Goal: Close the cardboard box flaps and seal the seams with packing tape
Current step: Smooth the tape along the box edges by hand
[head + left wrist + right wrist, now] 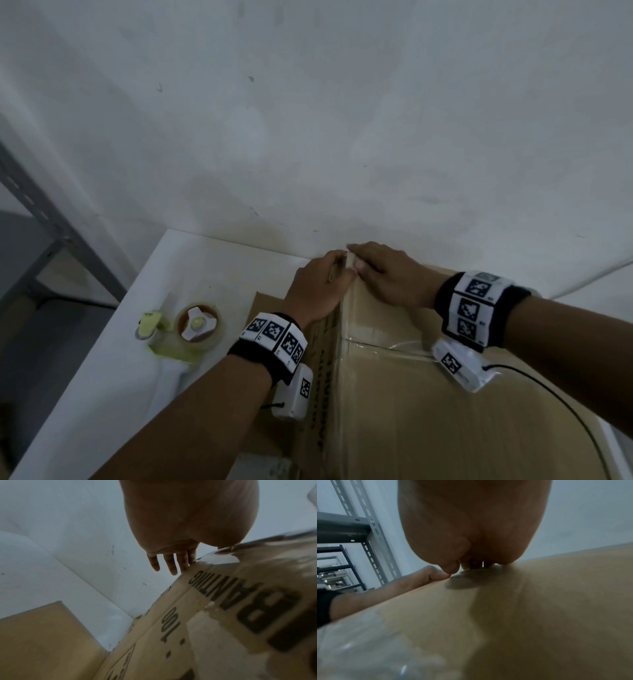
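Both hands pressing tape at far edge of closed cardboard box (428, 404)

Left hand (317, 287) lying against the box's far left corner, fingers (170, 564) straight, hanging down the side, gripping nothing; right hand (387, 274) lying flat on the top, fingers extended but mostly hiding under the palm in the wrist view. Clear packing tape (349, 301) running along the seam, its far end hiding beneath both hands. Box sitting on white table (120, 359) against the wall, near end cut off. Tape dispenser (197, 327) standing left of the box; grey shelving (373, 536) further left
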